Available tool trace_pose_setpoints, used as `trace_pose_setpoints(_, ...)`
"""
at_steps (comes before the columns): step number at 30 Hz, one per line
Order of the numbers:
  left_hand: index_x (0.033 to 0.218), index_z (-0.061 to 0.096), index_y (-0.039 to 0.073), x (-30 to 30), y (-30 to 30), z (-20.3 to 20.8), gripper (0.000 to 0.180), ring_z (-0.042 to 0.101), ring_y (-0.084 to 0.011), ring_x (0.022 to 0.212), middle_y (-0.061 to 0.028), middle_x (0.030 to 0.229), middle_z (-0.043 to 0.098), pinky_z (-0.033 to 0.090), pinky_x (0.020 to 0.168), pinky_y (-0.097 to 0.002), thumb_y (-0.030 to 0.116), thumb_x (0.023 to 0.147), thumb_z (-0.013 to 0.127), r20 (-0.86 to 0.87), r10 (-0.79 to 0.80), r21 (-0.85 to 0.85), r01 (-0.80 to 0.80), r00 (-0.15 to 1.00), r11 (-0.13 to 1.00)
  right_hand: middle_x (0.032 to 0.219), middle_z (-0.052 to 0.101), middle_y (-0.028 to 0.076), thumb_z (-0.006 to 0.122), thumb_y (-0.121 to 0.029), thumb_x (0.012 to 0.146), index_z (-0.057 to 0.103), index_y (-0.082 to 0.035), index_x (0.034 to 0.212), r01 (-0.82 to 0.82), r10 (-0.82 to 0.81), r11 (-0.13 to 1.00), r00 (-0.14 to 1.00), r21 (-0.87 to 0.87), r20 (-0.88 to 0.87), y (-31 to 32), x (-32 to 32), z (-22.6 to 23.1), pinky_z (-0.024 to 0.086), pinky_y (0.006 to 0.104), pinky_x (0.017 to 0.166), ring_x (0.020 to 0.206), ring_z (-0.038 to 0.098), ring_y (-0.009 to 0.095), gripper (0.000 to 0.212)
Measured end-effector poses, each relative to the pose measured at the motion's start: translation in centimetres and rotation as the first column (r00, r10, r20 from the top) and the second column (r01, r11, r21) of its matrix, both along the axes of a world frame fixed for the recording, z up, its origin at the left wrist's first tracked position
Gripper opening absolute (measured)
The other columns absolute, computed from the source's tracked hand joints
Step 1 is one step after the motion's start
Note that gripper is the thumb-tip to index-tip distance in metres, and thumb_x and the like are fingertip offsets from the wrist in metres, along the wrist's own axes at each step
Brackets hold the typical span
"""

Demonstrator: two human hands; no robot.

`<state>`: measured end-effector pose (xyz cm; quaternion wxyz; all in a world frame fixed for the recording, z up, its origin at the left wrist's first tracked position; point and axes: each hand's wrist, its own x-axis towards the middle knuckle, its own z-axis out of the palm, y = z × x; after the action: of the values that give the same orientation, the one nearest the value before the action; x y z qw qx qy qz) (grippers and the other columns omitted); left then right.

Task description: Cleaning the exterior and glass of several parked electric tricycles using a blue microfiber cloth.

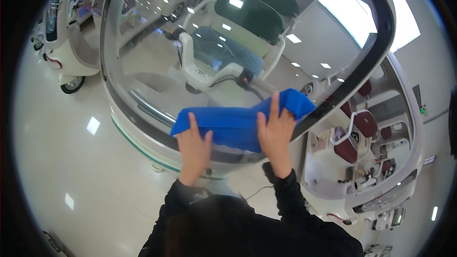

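Note:
A blue cloth (231, 126) lies spread along the lower part of a vehicle's curved windshield (157, 83). My left hand (193, 147) is on the cloth's left end, its index finger stretched over the fabric and the other fingers bent at the edge. Towards the cloth's right end, my right hand (277, 135) grips it with index finger extended and the remaining fingers curled into the folds. Part of the fabric is bunched up beyond the right fingers. A wiper (151, 107) rests on the glass, its right end reaching the cloth.
Through the glass show a white handlebar (200, 74) and a dark green seat (250, 16). Another small vehicle (364, 143) with dark red seats stands close on the right. A white three-wheeler (71, 52) is at the far left. A thin cable (259, 191) hangs near my right forearm.

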<state>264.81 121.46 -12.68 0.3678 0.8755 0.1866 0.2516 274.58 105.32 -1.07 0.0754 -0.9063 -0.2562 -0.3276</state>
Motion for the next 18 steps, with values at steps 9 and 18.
trace_pose_setpoints(9, 0.142, 0.034, -0.012, -9.6, 4.6, -8.4, 0.059, 0.052, -0.0409, 0.102, -0.0237, 0.107, 0.055, 0.041, 0.091, -0.0467, 0.024, 0.099, 0.051, -0.142, 0.201, -0.085, -0.214, 0.969, 0.973, 0.102, 0.063, 0.007, 0.062, -0.021, 0.087, 0.045, -0.014, 0.145, -0.582, 0.514, 0.801, 0.79, -0.143, -0.335, 7.7, -6.3, -8.0, 0.041, 0.042, 0.101, 0.097, 0.062, 0.022, 0.061)
trace_pose_setpoints(18, 0.143, 0.031, -0.013, -7.8, 1.9, -5.3, 0.065, 0.048, -0.0456, 0.114, -0.03, 0.121, 0.051, 0.038, 0.099, -0.0476, 0.031, 0.1, 0.049, -0.223, 0.186, -0.064, -0.205, 0.957, 0.977, 0.096, 0.061, 0.005, 0.067, -0.019, 0.084, 0.041, -0.018, 0.148, -0.598, 0.545, 0.799, 0.762, -0.058, -0.35, 6.4, -5.2, -6.4, 0.041, 0.0413, 0.096, 0.09, 0.061, 0.023, 0.069)
